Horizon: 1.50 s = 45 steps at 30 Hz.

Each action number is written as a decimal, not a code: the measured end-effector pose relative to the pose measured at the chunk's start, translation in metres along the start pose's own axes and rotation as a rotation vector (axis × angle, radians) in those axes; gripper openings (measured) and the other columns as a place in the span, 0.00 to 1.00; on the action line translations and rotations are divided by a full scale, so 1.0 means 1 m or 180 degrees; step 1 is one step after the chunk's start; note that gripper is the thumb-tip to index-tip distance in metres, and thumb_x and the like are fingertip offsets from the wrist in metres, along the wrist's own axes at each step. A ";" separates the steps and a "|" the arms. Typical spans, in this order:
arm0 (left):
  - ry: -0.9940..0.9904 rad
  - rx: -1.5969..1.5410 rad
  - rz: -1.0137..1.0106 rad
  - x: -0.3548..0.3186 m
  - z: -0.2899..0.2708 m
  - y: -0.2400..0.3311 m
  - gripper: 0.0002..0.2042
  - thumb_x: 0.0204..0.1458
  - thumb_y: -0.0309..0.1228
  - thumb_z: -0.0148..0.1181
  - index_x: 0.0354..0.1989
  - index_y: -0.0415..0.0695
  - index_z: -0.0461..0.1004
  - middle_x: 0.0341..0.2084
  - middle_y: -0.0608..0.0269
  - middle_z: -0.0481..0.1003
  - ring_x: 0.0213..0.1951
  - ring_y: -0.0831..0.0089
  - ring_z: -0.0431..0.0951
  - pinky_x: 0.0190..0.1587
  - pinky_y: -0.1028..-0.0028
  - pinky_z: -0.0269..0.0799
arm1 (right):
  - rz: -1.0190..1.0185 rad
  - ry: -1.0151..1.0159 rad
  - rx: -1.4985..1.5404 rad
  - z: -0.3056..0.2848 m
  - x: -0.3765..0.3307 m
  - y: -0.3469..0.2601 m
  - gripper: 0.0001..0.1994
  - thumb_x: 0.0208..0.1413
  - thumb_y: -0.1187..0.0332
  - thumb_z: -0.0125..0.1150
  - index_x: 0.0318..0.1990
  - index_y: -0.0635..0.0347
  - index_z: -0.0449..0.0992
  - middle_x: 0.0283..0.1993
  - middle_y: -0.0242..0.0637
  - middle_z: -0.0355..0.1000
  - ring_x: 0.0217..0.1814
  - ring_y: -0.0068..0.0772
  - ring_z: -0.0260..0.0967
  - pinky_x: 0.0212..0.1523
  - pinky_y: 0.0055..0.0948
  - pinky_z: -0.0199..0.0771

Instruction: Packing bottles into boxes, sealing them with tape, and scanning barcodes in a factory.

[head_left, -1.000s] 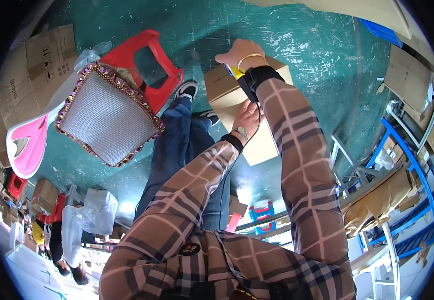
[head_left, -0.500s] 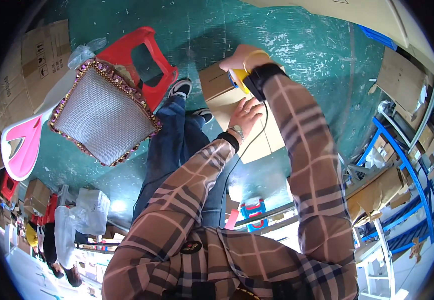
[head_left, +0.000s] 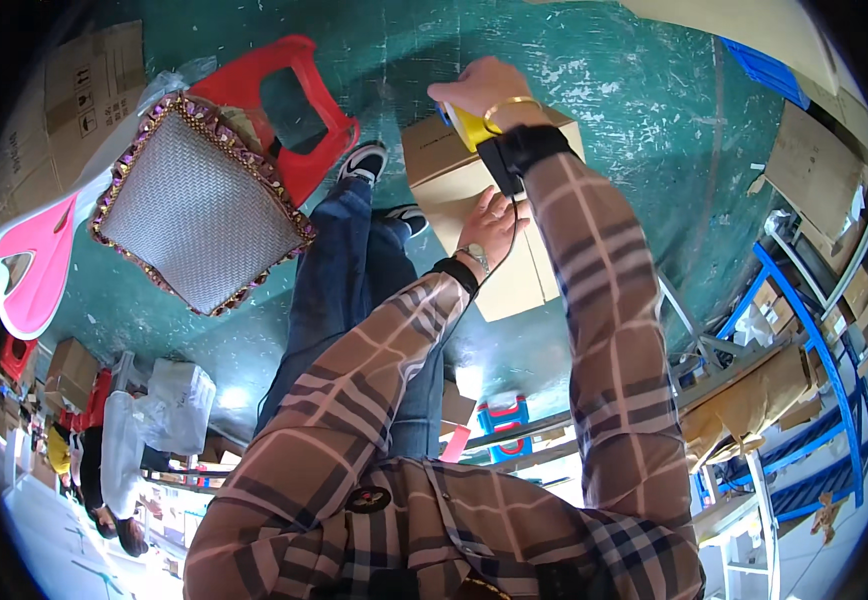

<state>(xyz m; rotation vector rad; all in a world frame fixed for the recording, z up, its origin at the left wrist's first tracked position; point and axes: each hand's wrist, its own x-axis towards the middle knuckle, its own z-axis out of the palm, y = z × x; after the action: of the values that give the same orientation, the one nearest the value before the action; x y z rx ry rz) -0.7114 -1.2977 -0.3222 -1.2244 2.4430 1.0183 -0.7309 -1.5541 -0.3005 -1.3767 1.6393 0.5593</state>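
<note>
On the floor by my feet stands a brown cardboard box (head_left: 502, 292), its pale top facing me. My left hand (head_left: 491, 232) lies on that top with its fingers outstretched, holding nothing. Above the box's far part, my right hand (head_left: 484, 88) is closed around a roll of yellow tape (head_left: 471, 128) with a blue part at its edge. Fingers and wrist hide much of the roll. I cannot tell whether the tape touches the box.
Left of my legs are a red plastic stool (head_left: 329, 130) and a silver woven cushion (head_left: 204, 210) with a frilled edge. A pink and white plastic piece (head_left: 34, 270) lies farther left. Blue metal frames (head_left: 824, 370) and flat cardboard (head_left: 809, 175) line the right side.
My right hand has moved slightly farther away and left with the yellow tape, which has turned. My left hand stays on the box top.
</note>
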 end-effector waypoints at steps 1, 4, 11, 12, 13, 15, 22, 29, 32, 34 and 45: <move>0.0112 0.0087 0.0031 0.000 -0.002 0.002 0.17 0.62 0.37 0.47 0.57 0.57 0.75 0.65 0.73 0.68 0.74 0.68 0.53 0.77 0.54 0.31 | 0.0011 -0.0011 -0.0012 0.007 0.008 0.001 0.30 0.38 0.44 0.73 0.46 0.57 0.85 0.49 0.46 0.81 0.51 0.49 0.80 0.53 0.40 0.78; 0.0689 -0.0002 -0.0035 0.004 0.002 0.002 0.18 0.62 0.38 0.47 0.58 0.54 0.75 0.66 0.71 0.67 0.73 0.67 0.54 0.77 0.55 0.36 | 0.0587 -0.0541 -0.0680 0.025 0.033 0.006 0.32 0.41 0.47 0.69 0.55 0.54 0.81 0.57 0.43 0.78 0.59 0.43 0.76 0.59 0.38 0.75; 0.0859 -0.0652 0.0065 0.002 0.009 -0.006 0.12 0.57 0.34 0.52 0.46 0.56 0.79 0.63 0.76 0.70 0.72 0.70 0.56 0.75 0.54 0.43 | 0.0542 -0.1006 -0.0709 -0.002 0.010 -0.004 0.28 0.38 0.50 0.69 0.47 0.55 0.84 0.53 0.46 0.80 0.52 0.47 0.79 0.53 0.41 0.77; 0.0952 -0.0760 0.0070 0.001 0.012 -0.007 0.12 0.57 0.34 0.52 0.46 0.57 0.79 0.63 0.76 0.70 0.72 0.70 0.56 0.75 0.54 0.43 | 0.0340 -0.0926 -0.0569 -0.007 -0.001 0.003 0.27 0.37 0.49 0.69 0.44 0.55 0.85 0.49 0.46 0.81 0.49 0.49 0.79 0.50 0.41 0.78; 0.1043 -0.0867 0.0079 -0.001 0.016 -0.009 0.12 0.56 0.33 0.53 0.45 0.57 0.79 0.63 0.76 0.70 0.72 0.70 0.56 0.75 0.54 0.43 | 0.0139 -0.0845 -0.0428 -0.014 -0.011 0.009 0.26 0.36 0.48 0.69 0.41 0.55 0.86 0.45 0.46 0.82 0.47 0.50 0.80 0.48 0.41 0.78; 0.0945 -0.0759 0.0103 -0.008 0.019 -0.011 0.13 0.58 0.34 0.51 0.49 0.58 0.78 0.64 0.76 0.69 0.72 0.70 0.56 0.76 0.54 0.41 | -0.0241 -0.0680 0.0346 -0.019 -0.054 0.037 0.26 0.43 0.46 0.67 0.39 0.60 0.85 0.40 0.49 0.81 0.43 0.46 0.80 0.45 0.36 0.79; 0.1142 -0.0617 0.0575 -0.013 0.017 -0.012 0.18 0.61 0.33 0.47 0.58 0.57 0.74 0.65 0.70 0.68 0.73 0.68 0.56 0.77 0.53 0.39 | 0.0897 -0.0460 0.7143 0.037 -0.174 0.148 0.32 0.58 0.43 0.55 0.59 0.62 0.73 0.56 0.46 0.76 0.56 0.45 0.75 0.59 0.43 0.75; 0.0098 -0.0220 0.1266 -0.023 -0.032 -0.028 0.18 0.59 0.30 0.49 0.57 0.51 0.74 0.62 0.64 0.71 0.69 0.67 0.63 0.76 0.58 0.48 | 0.0858 -0.0357 0.8281 0.082 -0.234 0.155 0.32 0.52 0.42 0.65 0.57 0.58 0.74 0.54 0.42 0.77 0.53 0.42 0.77 0.55 0.42 0.79; 0.0405 -0.1186 0.1120 -0.038 -0.056 -0.039 0.16 0.58 0.25 0.52 0.55 0.46 0.73 0.59 0.63 0.73 0.64 0.63 0.69 0.68 0.59 0.63 | 0.0864 -0.0363 0.8514 0.090 -0.247 0.151 0.32 0.53 0.42 0.65 0.56 0.58 0.74 0.52 0.42 0.78 0.51 0.41 0.78 0.52 0.40 0.81; 0.0908 -0.2222 0.0716 -0.047 -0.077 -0.036 0.13 0.58 0.23 0.57 0.51 0.42 0.74 0.52 0.59 0.77 0.55 0.58 0.77 0.58 0.60 0.74 | 0.0855 -0.0270 0.8501 0.092 -0.254 0.152 0.32 0.54 0.42 0.64 0.56 0.59 0.75 0.51 0.42 0.78 0.49 0.40 0.79 0.51 0.39 0.82; 0.1618 -0.2554 0.0732 -0.036 -0.194 -0.021 0.16 0.41 0.25 0.76 0.39 0.44 0.77 0.41 0.61 0.76 0.48 0.62 0.75 0.53 0.65 0.70 | 0.0396 -0.0690 0.8700 0.080 -0.292 0.120 0.38 0.51 0.43 0.65 0.64 0.60 0.68 0.63 0.48 0.71 0.63 0.47 0.71 0.64 0.45 0.72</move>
<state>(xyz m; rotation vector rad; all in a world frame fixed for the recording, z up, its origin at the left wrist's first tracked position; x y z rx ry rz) -0.6530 -1.4149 -0.1726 -1.5947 2.6607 2.1202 -0.8224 -1.3009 -0.1169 0.8433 0.7684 -1.2138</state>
